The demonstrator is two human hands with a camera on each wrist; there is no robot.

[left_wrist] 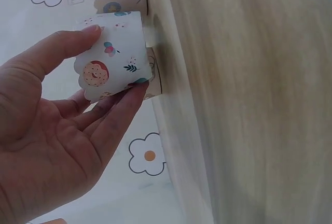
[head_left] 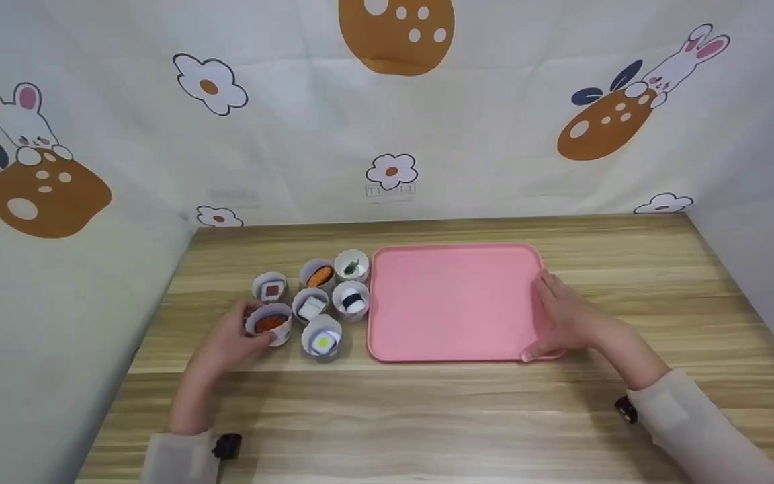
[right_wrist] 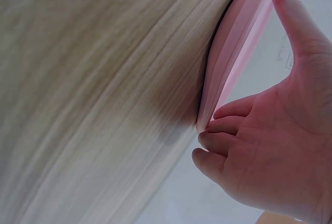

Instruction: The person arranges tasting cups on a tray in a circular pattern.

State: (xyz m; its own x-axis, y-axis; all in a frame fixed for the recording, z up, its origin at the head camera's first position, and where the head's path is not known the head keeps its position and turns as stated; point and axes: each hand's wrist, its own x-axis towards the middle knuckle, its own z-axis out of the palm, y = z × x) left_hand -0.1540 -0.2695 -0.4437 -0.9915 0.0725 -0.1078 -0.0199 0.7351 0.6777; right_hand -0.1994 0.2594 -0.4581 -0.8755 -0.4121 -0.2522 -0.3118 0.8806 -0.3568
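Note:
My left hand [head_left: 226,339] grips a white patterned paper cup [left_wrist: 114,53], thumb on one side and fingers round the other. Inside this cup [head_left: 278,335] lies a sushi piece with an orange-red top [head_left: 269,324]. Just behind it stands a cup with a white piece with a red centre [head_left: 271,290]. Spread along the right side of a pink rectangular tray [head_left: 451,302], my right hand [head_left: 572,316] has its thumb at the near rim. In the right wrist view its fingers [right_wrist: 223,143] touch the tray's edge [right_wrist: 223,53] and look relaxed.
Several more paper cups with sushi pieces cluster left of the tray, among them one with an orange top [head_left: 320,275], one with a dark band [head_left: 353,300] and one with a yellow centre [head_left: 323,343]. A printed cloth [head_left: 293,154] hangs behind the wooden table [head_left: 387,417].

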